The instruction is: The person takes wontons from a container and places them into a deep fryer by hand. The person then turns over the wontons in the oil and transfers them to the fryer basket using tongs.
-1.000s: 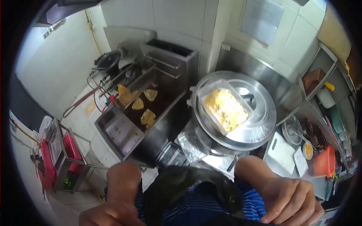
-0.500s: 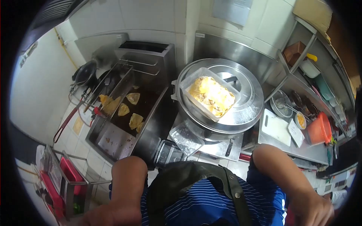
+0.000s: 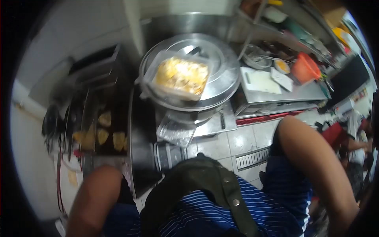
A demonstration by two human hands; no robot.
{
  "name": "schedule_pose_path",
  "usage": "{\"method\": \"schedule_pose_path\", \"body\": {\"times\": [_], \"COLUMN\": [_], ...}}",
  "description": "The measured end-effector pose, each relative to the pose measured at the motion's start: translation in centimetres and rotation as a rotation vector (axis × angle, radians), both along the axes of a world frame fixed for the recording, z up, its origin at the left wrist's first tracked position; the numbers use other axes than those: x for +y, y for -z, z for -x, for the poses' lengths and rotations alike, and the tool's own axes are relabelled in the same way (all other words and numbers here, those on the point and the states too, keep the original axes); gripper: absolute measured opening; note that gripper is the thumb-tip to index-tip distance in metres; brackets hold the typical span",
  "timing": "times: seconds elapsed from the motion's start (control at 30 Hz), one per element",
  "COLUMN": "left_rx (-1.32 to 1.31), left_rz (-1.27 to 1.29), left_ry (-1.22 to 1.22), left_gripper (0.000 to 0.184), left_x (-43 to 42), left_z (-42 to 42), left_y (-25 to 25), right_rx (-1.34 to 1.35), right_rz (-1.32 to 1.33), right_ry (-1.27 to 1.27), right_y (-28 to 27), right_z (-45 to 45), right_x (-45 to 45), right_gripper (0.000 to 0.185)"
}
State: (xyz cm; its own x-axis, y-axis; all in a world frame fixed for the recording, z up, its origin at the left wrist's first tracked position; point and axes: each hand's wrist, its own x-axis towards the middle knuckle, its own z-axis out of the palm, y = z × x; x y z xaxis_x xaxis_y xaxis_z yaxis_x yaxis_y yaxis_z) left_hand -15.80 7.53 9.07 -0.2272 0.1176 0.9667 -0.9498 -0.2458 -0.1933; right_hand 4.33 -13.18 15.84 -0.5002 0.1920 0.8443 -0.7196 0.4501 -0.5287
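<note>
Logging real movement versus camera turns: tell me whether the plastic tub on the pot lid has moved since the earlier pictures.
No. Against the steel pot lid, the plastic tub keeps its place beside the dark handle; the camera view has turned.

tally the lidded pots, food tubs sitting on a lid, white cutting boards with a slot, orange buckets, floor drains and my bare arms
lidded pot: 1
food tub on the lid: 1
white cutting board: 1
orange bucket: 1
floor drain: 1
bare arms, left and right: 2
total: 7
</note>
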Motion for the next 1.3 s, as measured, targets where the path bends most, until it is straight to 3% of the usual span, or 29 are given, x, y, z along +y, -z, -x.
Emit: {"method": "schedule_pose_path", "body": {"times": [0.03,0.07,0.1,0.13,0.17,0.23,0.27,0.3,0.33,0.4,0.43,0.5,0.53,0.57,0.63,0.7,0.77,0.93,1.0,1.13,1.2,1.3], "left_rx": [-0.027,-0.057,-0.095,0.198,0.509,1.186,1.185,1.164,1.150,0.919,0.920,1.625,1.755,1.754,1.246,1.162,1.104,0.941,1.057,1.011,1.207,1.381], "left_rz": [-0.037,-0.078,-0.104,-0.015,0.041,0.085,-0.210,-0.493,-0.518,-0.550,-0.564,-0.467,-0.314,-0.321,-0.521,-0.427,-0.457,-0.378,-0.420,-0.387,-0.394,-0.350], "left_ry": [0.095,0.204,0.294,0.457,0.609,0.828,0.999,1.139,1.158,1.536,1.541,1.651,1.483,1.484,1.814,1.821,1.668,1.689,1.606,1.557,1.383,1.358], "left_gripper": [0.017,0.018,0.018,0.017,0.019,0.026,0.025,0.024,0.024,0.027,0.027,0.024,0.019,0.019,0.016,0.014,0.010,0.012,0.014,0.013,0.014,0.015], "left_x": [0.4,0.8,0.6,-0.1,-0.9,-2.6,-3.3,-4.0,-4.6,-5.7,-6.0,-6.5,-7.4,-7.5,-7.8,-8.2,-7.8,-8.4,-8.1,-8.9,-8.4,-8.2], "left_z": [-0.7,-1.7,-2.7,-3.8,-4.9,-6.5,-8.0,-9.3,-9.7,-10.5,-10.2,-9.2,-7.2,-7.8,-10.1,-10.2,-10.3,-10.1,-9.6,-9.1,-8.4,-7.7], "left_y": [-0.3,-0.6,-0.1,1.6,3.6,6.4,5.7,5.0,5.7,7.7,6.6,3.2,3.4,4.0,5.7,6.5,5.8,6.4,5.7,6.8,6.7,6.1], "right_rx": [-0.015,-0.080,0.032,0.121,-0.041,0.259,0.466,0.418,0.301,0.184,0.190,0.180,0.142,0.169,0.234,0.231,0.199,0.089,0.091,-0.017,-0.074,-0.104], "right_rz": [-0.135,-0.027,-0.274,-0.215,-0.294,-0.169,-0.072,0.708,0.794,0.955,0.946,0.999,0.970,0.972,0.907,0.897,0.894,0.922,0.926,0.934,0.904,0.907], "right_ry": [0.062,0.272,0.157,0.314,0.282,0.554,0.694,1.122,1.117,1.220,1.230,1.270,1.346,1.413,1.467,1.508,1.508,1.443,1.380,1.328,1.275,1.164], "right_y": [0.1,0.6,2.7,3.3,4.4,11.0,15.6,16.0,17.3,20.6,20.7,20.8,20.8,20.4,20.3,19.5,19.3,19.3,19.5,19.4,19.1,19.7], "right_z": [0.3,0.1,0.0,0.1,-1.4,-1.7,-1.3,-0.2,-0.8,-0.7,-0.6,-0.5,-0.7,-0.7,-1.0,-0.9,-0.7,-1.2,-1.5,-1.8,-2.0,-2.4], "right_x": [0.8,0.5,-0.4,0.7,1.1,1.8,3.2,2.1,3.7,3.4,2.5,0.5,-0.4,-1.0,-1.6,-1.7,-1.4,-0.5,0.2,1.5,2.2,3.6], "right_gripper": [0.046,0.038,0.016,0.020,0.020,0.012,0.015,0.019,0.024,0.021,0.021,0.018,0.018,0.017,0.016,0.013,0.013,0.013,0.012,0.013,0.012,0.012]}}
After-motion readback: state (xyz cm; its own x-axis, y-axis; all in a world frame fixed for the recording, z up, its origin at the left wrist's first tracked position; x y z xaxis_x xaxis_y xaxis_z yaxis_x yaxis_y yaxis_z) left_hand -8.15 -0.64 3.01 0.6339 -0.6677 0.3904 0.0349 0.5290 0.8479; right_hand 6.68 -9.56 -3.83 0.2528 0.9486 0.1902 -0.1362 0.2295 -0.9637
